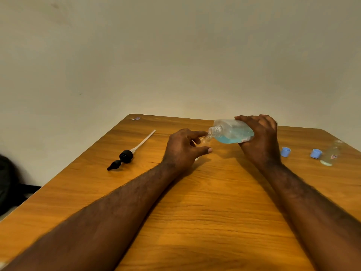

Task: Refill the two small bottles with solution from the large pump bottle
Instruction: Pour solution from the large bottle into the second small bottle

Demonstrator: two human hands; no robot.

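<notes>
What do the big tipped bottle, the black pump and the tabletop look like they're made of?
The large bottle is likely clear glossy plastic: blue liquid shows through, and the neck has moulded threads. The pump looks like matte black plastic, with a pale thin tube. The table is wood or wood-look laminate, semi-gloss with orange-brown grain; I cannot tell which.

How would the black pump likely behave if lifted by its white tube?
Probably head-heavy: the black pump looks far bulkier than its white tube. That thin tube may flex. Its round collar might let it roll when pushed.
</notes>
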